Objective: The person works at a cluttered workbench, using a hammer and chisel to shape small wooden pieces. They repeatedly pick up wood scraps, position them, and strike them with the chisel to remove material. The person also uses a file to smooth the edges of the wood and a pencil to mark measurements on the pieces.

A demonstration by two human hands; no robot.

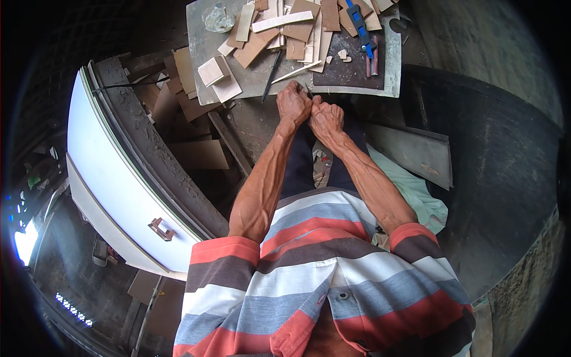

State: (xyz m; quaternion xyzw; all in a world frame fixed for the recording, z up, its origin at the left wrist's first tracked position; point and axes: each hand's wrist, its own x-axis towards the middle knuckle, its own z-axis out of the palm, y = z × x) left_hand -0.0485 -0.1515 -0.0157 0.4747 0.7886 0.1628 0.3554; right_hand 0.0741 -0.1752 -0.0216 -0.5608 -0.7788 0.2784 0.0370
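Note:
My left hand (pixel 293 104) and my right hand (pixel 326 118) are close together at the front edge of the worktable (pixel 386 83). Both have curled fingers around something small and dark between them, too hidden to name. Just beyond my fingers a thin pale wooden strip (pixel 296 72) lies on the table, with a dark slim tool (pixel 272 74) to its left. Wooden offcuts (pixel 254 47) are piled across the top, and two small blocks (pixel 211 72) sit at the left. At the right, a dark pad (pixel 336 77) carries wood chips and a blue-and-black tool (pixel 363 33).
A large white panel (pixel 113 166) with a small wooden piece on it stands along my left, beside more boards (pixel 199 154) below the table. To my right are a dark curved sheet (pixel 499 149), a grey board (pixel 410 152) and a pale green cloth (pixel 410 199). A cloudy clear container (pixel 218 19) is at the table's back left.

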